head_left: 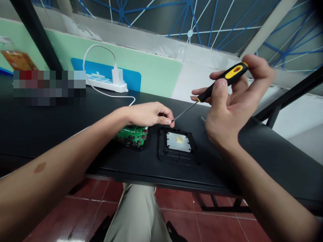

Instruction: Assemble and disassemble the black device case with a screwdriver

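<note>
Yellow-and-black screwdriver (222,81) is angling from your gripping right hand (228,116) to your pinching left hand (147,113), where any slipping risks scratching the green circuit board (135,133) beneath.

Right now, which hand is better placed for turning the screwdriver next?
Probably the right hand: it grips the screwdriver by its black-and-yellow handle. The left hand has its fingers at the tip, which gives less leverage.

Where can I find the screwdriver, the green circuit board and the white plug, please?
screwdriver (222,82): head view, on its black and yellow handle.
green circuit board (135,135): head view, on its uncovered part near the metal ports.
white plug (117,76): head view, on the front of its body.
</note>
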`<state>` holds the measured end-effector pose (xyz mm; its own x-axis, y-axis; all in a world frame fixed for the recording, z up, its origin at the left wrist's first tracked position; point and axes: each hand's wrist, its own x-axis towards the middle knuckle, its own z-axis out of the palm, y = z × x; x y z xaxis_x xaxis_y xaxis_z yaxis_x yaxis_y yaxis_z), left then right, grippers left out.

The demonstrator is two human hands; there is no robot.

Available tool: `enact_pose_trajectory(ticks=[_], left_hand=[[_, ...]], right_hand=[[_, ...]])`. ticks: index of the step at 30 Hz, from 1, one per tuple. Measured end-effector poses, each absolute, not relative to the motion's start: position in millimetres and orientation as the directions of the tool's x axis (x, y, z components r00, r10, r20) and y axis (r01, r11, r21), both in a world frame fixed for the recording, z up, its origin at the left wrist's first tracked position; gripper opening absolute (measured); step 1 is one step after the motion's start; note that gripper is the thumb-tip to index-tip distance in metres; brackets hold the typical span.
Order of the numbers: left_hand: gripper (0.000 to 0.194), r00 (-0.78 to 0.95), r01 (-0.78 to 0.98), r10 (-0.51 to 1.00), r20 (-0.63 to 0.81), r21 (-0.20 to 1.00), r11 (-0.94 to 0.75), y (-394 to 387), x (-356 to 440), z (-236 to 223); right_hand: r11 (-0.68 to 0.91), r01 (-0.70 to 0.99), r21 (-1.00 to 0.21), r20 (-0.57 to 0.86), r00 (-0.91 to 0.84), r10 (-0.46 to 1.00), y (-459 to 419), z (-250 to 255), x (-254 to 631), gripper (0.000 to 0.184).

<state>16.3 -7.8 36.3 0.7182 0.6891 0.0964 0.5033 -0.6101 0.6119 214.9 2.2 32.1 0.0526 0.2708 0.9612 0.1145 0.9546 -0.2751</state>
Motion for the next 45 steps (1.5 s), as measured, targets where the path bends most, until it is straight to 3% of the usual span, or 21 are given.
enact_pose_trajectory(ticks=[4, 10, 22, 30, 39, 45], left_hand=[[0.024, 0.665, 0.546, 0.742, 0.082, 0.625, -0.558, -9.8, 17.5, 37.3], [0.026, 0.602, 0.564, 0.792, 0.098, 0.65, -0.509, -9.2, 18.8, 36.4], [0.039, 0.646, 0.565, 0.763, 0.023, 0.658, -0.498, -7.1, 16.2, 36.6], [0.06, 0.593, 0.712, 0.803, -0.064, 0.508, -0.485, -12.5, 15.9, 40.7], [0.055, 0.61, 0.717, 0.784, -0.11, 0.498, -0.488, -14.0, 18.8, 38.6], [0.066, 0.663, 0.679, 0.738, -0.122, 0.513, -0.525, -14.5, 18.5, 38.5]], right_hand=[[0.95, 0.13, -0.285, 0.959, 0.024, 0.284, 7.5, 32.2, 221.3, 0.039], [0.977, 0.12, -0.175, 0.985, 0.027, 0.173, 13.4, 31.5, 222.1, 0.038], [0.975, 0.163, -0.148, 0.986, 0.102, 0.133, 18.1, 28.0, 220.1, 0.037], [0.917, 0.118, -0.38, 0.923, -0.02, 0.385, 0.7, 21.6, 211.2, 0.038], [0.947, 0.117, -0.3, 0.944, -0.108, 0.312, -2.3, 17.5, 206.5, 0.038], [0.937, 0.143, -0.32, 0.937, -0.098, 0.335, -6.1, 17.6, 205.0, 0.039]])
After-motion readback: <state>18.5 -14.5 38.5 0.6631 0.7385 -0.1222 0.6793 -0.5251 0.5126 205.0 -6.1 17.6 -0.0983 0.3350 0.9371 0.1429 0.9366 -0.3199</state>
